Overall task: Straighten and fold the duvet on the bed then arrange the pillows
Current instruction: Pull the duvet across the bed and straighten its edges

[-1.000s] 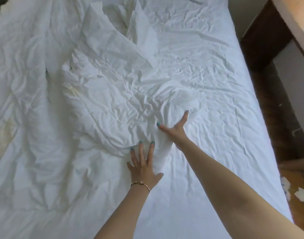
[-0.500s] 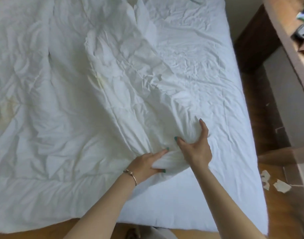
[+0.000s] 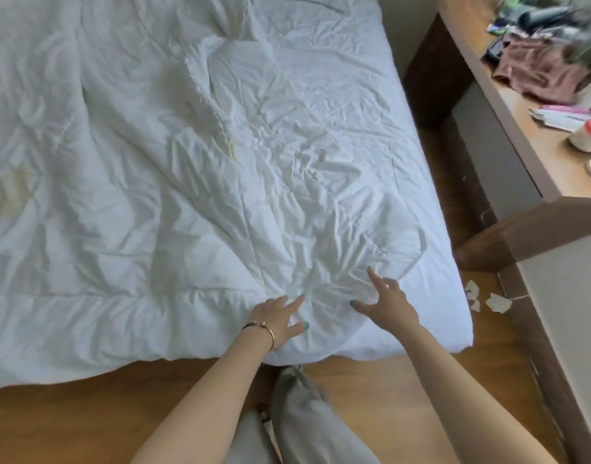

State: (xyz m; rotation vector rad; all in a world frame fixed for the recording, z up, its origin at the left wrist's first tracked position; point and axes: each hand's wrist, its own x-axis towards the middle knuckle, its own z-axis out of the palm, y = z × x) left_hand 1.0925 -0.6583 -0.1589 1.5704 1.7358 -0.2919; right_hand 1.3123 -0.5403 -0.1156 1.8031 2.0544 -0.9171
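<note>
Wooden flooring (image 3: 86, 416) is showing beneath the bed (image 3: 454, 316), where the white duvet (image 3: 153, 195) is lying spread and rumpled, its corner now reaching the foot edge. Both hands are lying flat on that corner: left hand (image 3: 279, 318) and right hand (image 3: 387, 304), fingers straightened, no longer gripping as half a second earlier. Farther right, a white jar (image 3: 587, 133) is standing on the bench (image 3: 535, 152); its contents cannot be told.

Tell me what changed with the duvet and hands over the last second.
Both hands dragged the rumpled white duvet's bunched corner toward the bed's foot. The left hand and right hand have eased their grip and now rest with fingers spread on it. The duvet remains wrinkled and unfolded.
</note>
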